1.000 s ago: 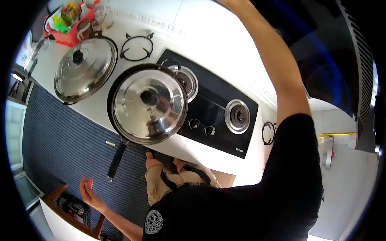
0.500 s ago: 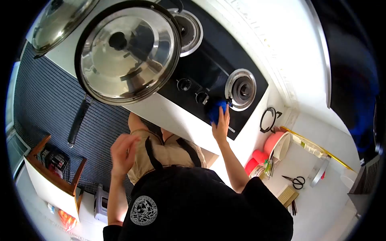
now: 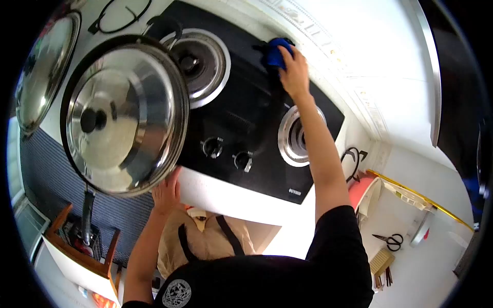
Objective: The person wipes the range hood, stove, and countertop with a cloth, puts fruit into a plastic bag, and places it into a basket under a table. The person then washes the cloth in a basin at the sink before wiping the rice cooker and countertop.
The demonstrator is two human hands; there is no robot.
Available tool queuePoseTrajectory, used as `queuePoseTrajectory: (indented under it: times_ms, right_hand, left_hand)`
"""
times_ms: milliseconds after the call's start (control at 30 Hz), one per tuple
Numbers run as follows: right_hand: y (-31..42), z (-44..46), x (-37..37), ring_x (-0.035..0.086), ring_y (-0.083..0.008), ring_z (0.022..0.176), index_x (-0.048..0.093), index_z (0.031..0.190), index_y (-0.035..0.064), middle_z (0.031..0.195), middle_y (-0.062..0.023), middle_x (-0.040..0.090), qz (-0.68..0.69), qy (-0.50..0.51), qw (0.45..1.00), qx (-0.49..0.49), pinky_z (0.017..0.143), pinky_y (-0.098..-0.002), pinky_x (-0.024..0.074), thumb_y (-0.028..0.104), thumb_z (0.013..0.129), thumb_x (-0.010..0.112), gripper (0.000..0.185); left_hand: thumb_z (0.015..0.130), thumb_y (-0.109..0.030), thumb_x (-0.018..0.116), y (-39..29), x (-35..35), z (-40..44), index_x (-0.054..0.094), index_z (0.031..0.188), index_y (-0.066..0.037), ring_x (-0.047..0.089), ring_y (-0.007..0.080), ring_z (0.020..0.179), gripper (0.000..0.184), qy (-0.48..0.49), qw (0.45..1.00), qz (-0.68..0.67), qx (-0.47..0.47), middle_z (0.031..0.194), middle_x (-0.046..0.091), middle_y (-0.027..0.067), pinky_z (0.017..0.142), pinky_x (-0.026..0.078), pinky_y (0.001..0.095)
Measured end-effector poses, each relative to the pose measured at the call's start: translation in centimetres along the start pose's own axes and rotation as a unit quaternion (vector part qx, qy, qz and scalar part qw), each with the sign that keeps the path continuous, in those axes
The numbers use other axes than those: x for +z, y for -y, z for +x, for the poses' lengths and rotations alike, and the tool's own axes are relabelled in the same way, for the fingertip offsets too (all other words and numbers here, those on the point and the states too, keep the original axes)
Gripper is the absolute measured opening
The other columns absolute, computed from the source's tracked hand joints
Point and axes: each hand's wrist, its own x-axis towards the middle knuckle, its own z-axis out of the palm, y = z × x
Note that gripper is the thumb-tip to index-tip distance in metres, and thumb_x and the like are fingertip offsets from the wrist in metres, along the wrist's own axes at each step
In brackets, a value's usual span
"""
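Note:
My right hand (image 3: pixel 295 74) is closed on a blue cloth (image 3: pixel 277 53), which lies against the back edge of the black gas stove (image 3: pixel 231 115). My left hand (image 3: pixel 167 194) is at the counter's front edge, beside the rim of a large lidded pan (image 3: pixel 123 113); its fingertips are partly hidden by the pan, and the visible fingers are spread. The pan's steel lid has a black knob. Two round burners show on the stove, the left one (image 3: pixel 192 64) near the pan and the right one (image 3: pixel 298 138) partly behind my right forearm.
Another lidded pan (image 3: pixel 46 72) stands at the far left. One pan support (image 3: pixel 123 15) lies behind the pans, another (image 3: pixel 354 161) right of the stove. Scissors (image 3: pixel 391 241) and a yellow sponge (image 3: pixel 381 262) lie at the right. A chair (image 3: pixel 82 262) is at lower left.
My right hand has moved with the blue cloth from the stove's front right to its back edge. My left hand has come up from over the floor to the counter's edge. The view has shifted.

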Motion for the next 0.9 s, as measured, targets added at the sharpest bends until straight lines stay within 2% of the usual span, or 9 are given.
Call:
queuePoseTrajectory:
  times_ms: [167, 333, 433, 500, 567, 700, 767, 867, 900]
  right_hand:
    - [-13.2, -9.4, -3.5, 0.052, -0.0339, 0.113, 0.060, 0.123, 0.0164, 0.121, -0.0163, 0.057, -0.134, -0.048, 0.973, 0.182, 0.095, -0.0433, 0.0420, 0.017, 0.067, 0.071, 0.056]
    - [-25.6, -22.5, -11.6, 0.061, -0.0402, 0.097, 0.063, 0.112, 0.0035, 0.104, -0.0221, 0.065, -0.116, -0.110, 0.869, 0.469, 0.088, -0.0441, 0.0462, 0.018, 0.072, 0.060, 0.043]
    - [-27.7, -23.6, -17.3, 0.062, -0.0338, 0.098, 0.059, 0.116, -0.0045, 0.111, -0.0218, 0.064, -0.100, -0.372, 0.762, 0.521, 0.091, -0.0402, 0.0451, 0.021, 0.078, 0.066, 0.046]
    - [-29.5, -21.8, -21.6, 0.059, -0.0246, 0.098, 0.059, 0.117, -0.0027, 0.115, -0.0137, 0.062, 0.161, -0.541, 0.736, 0.373, 0.091, -0.0348, 0.0466, 0.014, 0.083, 0.062, 0.037]
    - [-30.2, -16.8, -25.3, 0.059, -0.0250, 0.098, 0.051, 0.124, -0.0025, 0.116, -0.0139, 0.059, 0.190, -0.627, 0.713, 0.251, 0.090, -0.0364, 0.0477, 0.018, 0.086, 0.061, 0.044]
    - [-24.1, -4.9, -27.5, 0.043, -0.0409, 0.122, 0.025, 0.143, 0.0025, 0.146, -0.0257, 0.026, 0.096, -0.687, 0.538, 0.479, 0.098, -0.0482, 0.0406, 0.020, 0.085, 0.058, 0.069]
    - [-21.4, -1.7, -25.1, 0.023, -0.0482, 0.133, 0.013, 0.149, 0.0064, 0.146, -0.0327, 0.012, 0.020, -0.676, 0.619, 0.399, 0.099, -0.0600, 0.0340, 0.027, 0.084, 0.056, 0.081]
    - [-12.8, 6.2, -19.3, 0.018, -0.0554, 0.131, 0.006, 0.150, 0.0088, 0.145, -0.0373, 0.005, -0.012, -0.652, 0.691, 0.311, 0.097, -0.0659, 0.0304, 0.037, 0.086, 0.055, 0.086]
    - [-8.6, 9.7, -17.3, 0.017, -0.0569, 0.131, 0.004, 0.151, 0.0089, 0.145, -0.0388, 0.003, -0.013, -0.653, 0.700, 0.288, 0.096, -0.0673, 0.0298, 0.041, 0.087, 0.055, 0.088]
  left_hand:
    - [0.085, -0.014, 0.056, 0.2, 0.1, -0.1, 0.061, 0.122, -0.013, 0.053, 0.0311, 0.109, 0.038, -0.006, 0.999, 0.034, 0.014, 0.112, 0.062, 0.0070, 0.098, 0.036, 0.0461]
    - [0.083, -0.019, 0.058, 1.1, 1.1, -1.8, 0.062, 0.122, -0.017, 0.043, 0.0414, 0.121, 0.040, 0.032, 0.998, 0.051, -0.002, 0.133, 0.045, 0.0238, 0.101, 0.033, 0.0499]
    - [0.091, -0.014, 0.052, 0.2, 0.5, -0.8, 0.061, 0.119, -0.010, 0.043, 0.0382, 0.122, 0.029, -0.024, 0.999, 0.046, 0.014, 0.131, 0.048, 0.0184, 0.101, 0.031, 0.0518]
    - [0.092, -0.014, 0.052, 0.2, 0.7, -1.0, 0.062, 0.117, -0.010, 0.043, 0.0388, 0.121, 0.028, -0.033, 0.999, 0.038, 0.017, 0.131, 0.049, 0.0182, 0.100, 0.031, 0.0525]
    - [0.092, -0.015, 0.051, 0.5, 0.9, -0.9, 0.062, 0.116, -0.010, 0.044, 0.0390, 0.120, 0.027, -0.058, 0.997, 0.048, 0.035, 0.130, 0.049, 0.0184, 0.100, 0.032, 0.0527]
    - [0.084, -0.019, 0.056, 0.5, 0.9, -1.9, 0.061, 0.124, -0.015, 0.050, 0.0387, 0.114, 0.040, 0.009, 0.999, 0.048, -0.001, 0.125, 0.054, 0.0178, 0.098, 0.036, 0.0502]
    - [0.084, -0.021, 0.057, 0.6, 0.8, -1.6, 0.060, 0.124, -0.015, 0.053, 0.0384, 0.110, 0.041, 0.020, 1.000, 0.003, -0.008, 0.122, 0.056, 0.0162, 0.095, 0.039, 0.0505]
    - [0.082, -0.022, 0.059, 0.1, 0.0, -1.0, 0.063, 0.115, -0.012, 0.058, 0.0371, 0.099, 0.035, -0.007, 1.000, 0.011, 0.008, 0.109, 0.061, 0.0158, 0.085, 0.045, 0.0505]
    - [0.082, -0.021, 0.059, 0.0, -0.7, -1.0, 0.062, 0.117, -0.013, 0.057, 0.0375, 0.100, 0.036, 0.070, 0.997, -0.020, -0.025, 0.108, 0.061, 0.0160, 0.086, 0.044, 0.0513]
